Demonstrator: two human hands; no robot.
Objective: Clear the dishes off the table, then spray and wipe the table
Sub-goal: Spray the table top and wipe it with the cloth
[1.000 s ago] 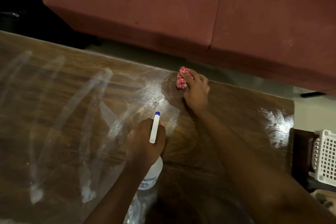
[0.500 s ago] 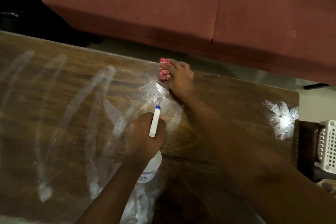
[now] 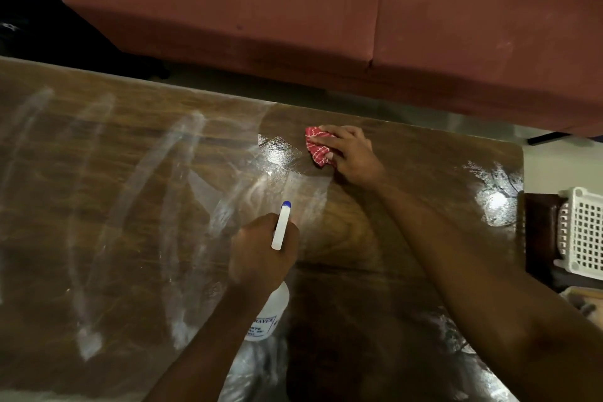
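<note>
Wooden desk [image 3: 98, 206], dark grain, crossed by pale arcing wipe streaks [image 3: 182, 153] over its left and middle parts. Left hand [image 3: 261, 254] near the middle of the desk, fingers closed around the neck of a white spray bottle [image 3: 269, 313]; blue-tipped nozzle [image 3: 282, 225] sticking out above the knuckles, aimed toward the far edge; bottle body below the hand, label text partly showing, too small to read. Right hand [image 3: 350, 153] farther out, close to the far edge, well apart from the left, palm down, pressing a crumpled red cloth [image 3: 318, 148] with thin white stripes flat against the desk; cloth poking out past the fingers on the hand's left side, rest tucked under the palm. Glossy wet patch [image 3: 277, 147] just left of the cloth, between it and the streaks. Another shiny wet patch [image 3: 492, 192] at the right end of the desk. Bottle nearer than the cloth and to its left. Red sofa [image 3: 293, 10] beyond the far edge, strip of floor between. White slotted basket [image 3: 584, 235] off the right end, on a dark lower surface.
</note>
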